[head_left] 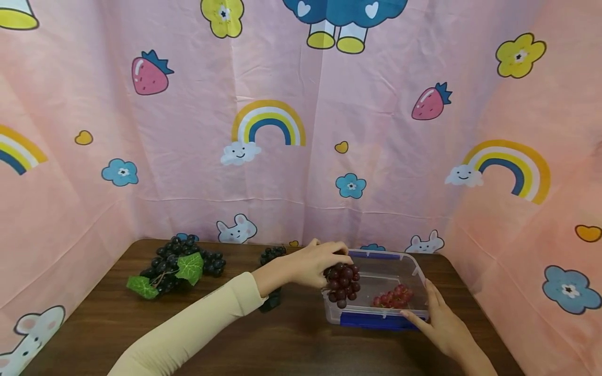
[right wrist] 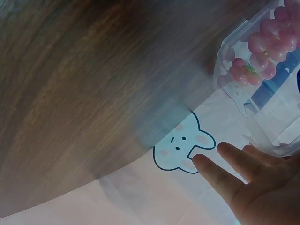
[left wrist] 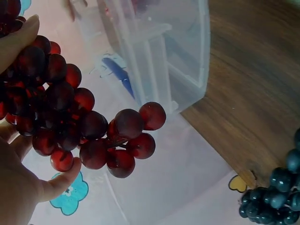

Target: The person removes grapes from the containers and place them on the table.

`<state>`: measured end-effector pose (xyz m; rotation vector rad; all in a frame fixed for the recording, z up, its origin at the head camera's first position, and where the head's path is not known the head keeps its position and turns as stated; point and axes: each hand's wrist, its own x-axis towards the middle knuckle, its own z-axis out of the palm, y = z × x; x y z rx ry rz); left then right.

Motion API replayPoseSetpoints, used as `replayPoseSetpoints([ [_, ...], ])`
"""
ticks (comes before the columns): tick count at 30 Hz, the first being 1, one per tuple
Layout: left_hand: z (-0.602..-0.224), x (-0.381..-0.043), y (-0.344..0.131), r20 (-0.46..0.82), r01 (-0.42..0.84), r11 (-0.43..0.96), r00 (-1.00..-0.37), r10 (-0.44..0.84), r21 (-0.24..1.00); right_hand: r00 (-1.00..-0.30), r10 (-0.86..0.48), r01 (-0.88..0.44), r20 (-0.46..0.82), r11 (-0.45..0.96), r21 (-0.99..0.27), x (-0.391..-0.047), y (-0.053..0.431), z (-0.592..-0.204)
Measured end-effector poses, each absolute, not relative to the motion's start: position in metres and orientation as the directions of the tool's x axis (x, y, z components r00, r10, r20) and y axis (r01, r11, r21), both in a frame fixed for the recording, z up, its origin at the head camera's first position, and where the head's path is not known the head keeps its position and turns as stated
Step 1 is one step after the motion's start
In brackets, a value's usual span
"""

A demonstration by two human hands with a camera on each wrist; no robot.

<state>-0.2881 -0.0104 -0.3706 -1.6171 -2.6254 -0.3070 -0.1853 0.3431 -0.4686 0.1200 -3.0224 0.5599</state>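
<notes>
My left hand (head_left: 317, 263) grips a bunch of dark red grapes (head_left: 342, 284) over the left end of a clear plastic box (head_left: 333, 313) with blue clips. In the left wrist view the bunch (left wrist: 56, 103) hangs out past the thumb and fingers, its loose end pointing toward the box wall. Inside the box lies a smaller bunch of pinkish-red grapes (head_left: 394, 296), toward the front right. At the box's right front corner is my right hand (head_left: 447, 326), thumb by the front rim and fingers along the right side. The right wrist view shows those fingers (right wrist: 220, 173) stretched out beside the wall.
Black grapes (head_left: 171, 263) with green leaves lie on the left of the brown wooden table (head_left: 211, 334). Another dark bunch (head_left: 271, 254) sits mid-table, partly behind the left forearm. A pink patterned cloth (head_left: 282, 183) hangs around the back and sides.
</notes>
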Motion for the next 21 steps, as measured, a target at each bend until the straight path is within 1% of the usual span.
replayPoseSetpoints([
  [6,-0.377,-0.281,-0.022,0.132,0.888,0.443,-0.457,0.88,0.123,-0.994,-0.069,-0.093,0.08,0.932,-0.352,-0.186,0.342,-0.468],
  [12,-0.383,-0.272,-0.032,0.143,0.898,0.426,-0.438,0.887,0.109,-0.997,-0.057,-0.072,0.054,0.931,-0.357,-0.185,0.343,-0.467],
  [21,-0.397,-0.265,-0.048,0.117,0.89,0.445,-0.455,0.883,0.102,-0.998,-0.051,-0.058,0.028,0.929,-0.365,-0.186,0.342,-0.465],
])
